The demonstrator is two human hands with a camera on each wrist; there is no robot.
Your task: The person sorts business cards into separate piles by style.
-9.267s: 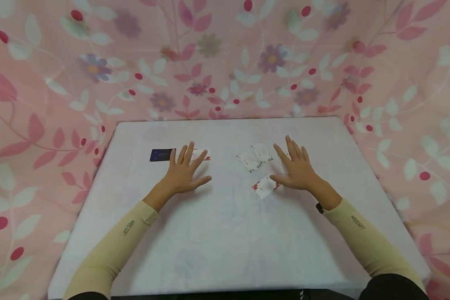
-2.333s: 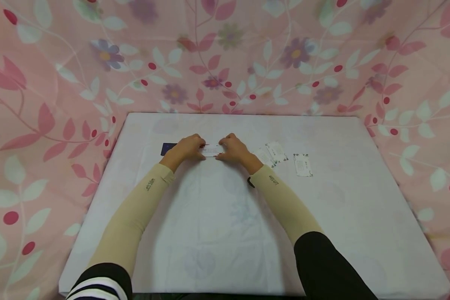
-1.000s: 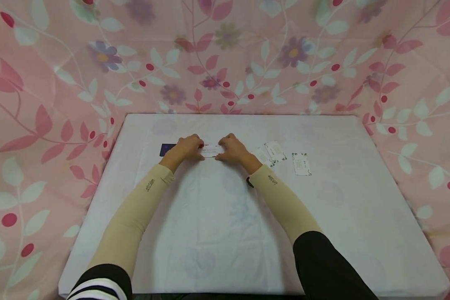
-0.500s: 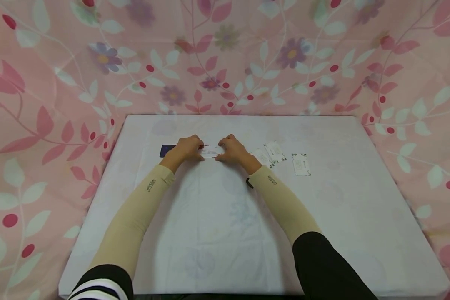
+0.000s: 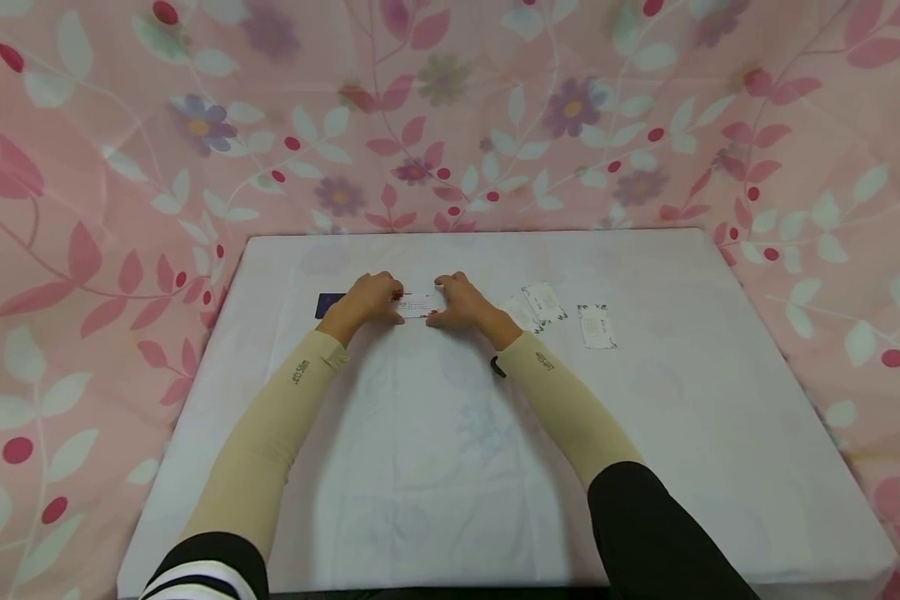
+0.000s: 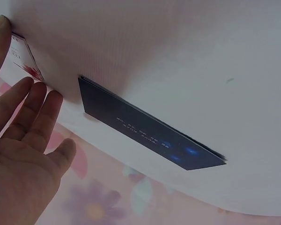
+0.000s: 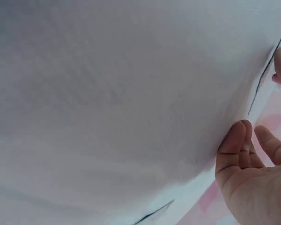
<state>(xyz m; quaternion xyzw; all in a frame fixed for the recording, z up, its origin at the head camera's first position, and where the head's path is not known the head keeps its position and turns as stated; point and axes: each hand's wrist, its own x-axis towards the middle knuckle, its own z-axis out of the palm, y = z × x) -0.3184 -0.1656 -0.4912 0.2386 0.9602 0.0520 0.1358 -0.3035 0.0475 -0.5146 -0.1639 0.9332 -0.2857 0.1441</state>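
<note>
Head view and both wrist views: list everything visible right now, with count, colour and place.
white-and-red card: at least one, white with red, between left hand and right hand
dark card: at least one, dark blue, left of the left hand
leaf-bordered cards: three, white with green, right of the right hand
table: one, white, under the cards
backdrop: one, pink floral, behind the table
beige sleeves: two, beige, forearms
upper sleeves: two, black, left one white-striped, above those
wristband: one, black, right wrist
left hand: one, bare, card's left end
right hand: one, bare, card's right end
</note>
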